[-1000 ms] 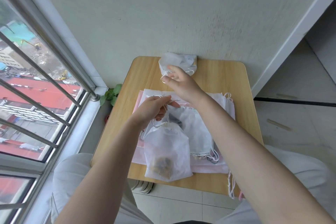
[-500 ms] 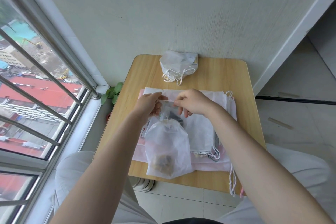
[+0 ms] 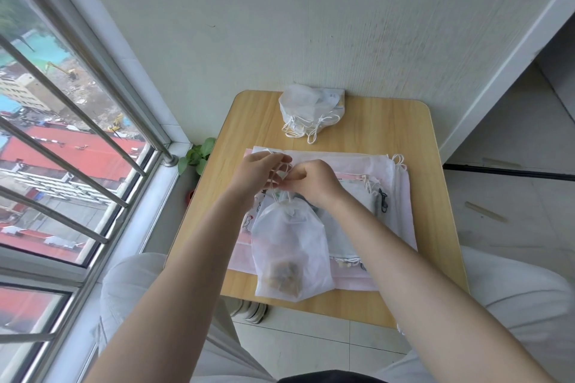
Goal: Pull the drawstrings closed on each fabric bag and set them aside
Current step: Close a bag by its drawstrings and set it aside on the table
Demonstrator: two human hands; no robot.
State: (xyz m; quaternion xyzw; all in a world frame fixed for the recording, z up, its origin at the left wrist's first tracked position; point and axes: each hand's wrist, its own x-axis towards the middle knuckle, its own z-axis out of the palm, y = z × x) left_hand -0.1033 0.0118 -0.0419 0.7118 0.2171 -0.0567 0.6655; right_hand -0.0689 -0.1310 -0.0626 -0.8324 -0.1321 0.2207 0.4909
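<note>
Left hand (image 3: 260,172): I see it raised over the middle of the table, fingers curled, pinching the white drawstring (image 3: 273,185) that loops up from the bag's neck.

Right hand (image 3: 312,181): close beside the left, nearly touching it, fingers bent and pinching the same cord just above the gathered neck.

Mesh bag (image 3: 291,246): white, see-through, its neck bunched under my two hands, body lying toward the near edge of the table; a small brownish lump sits in its bottom corner. It rests on top of the flat bags.

Flat bags (image 3: 390,183): a spread pile of pale pink and white fabric, some cords trailing at the right side, one dark cord among them; one piece shows a small printed figure near the mesh bag.

Closed bags (image 3: 306,106): a small white heap at the far edge against the wall, cords hanging toward me.

Table (image 3: 417,140): light wood, rounded corners.

Plant (image 3: 199,154): green leaves between table and window (image 3: 62,140).
</note>
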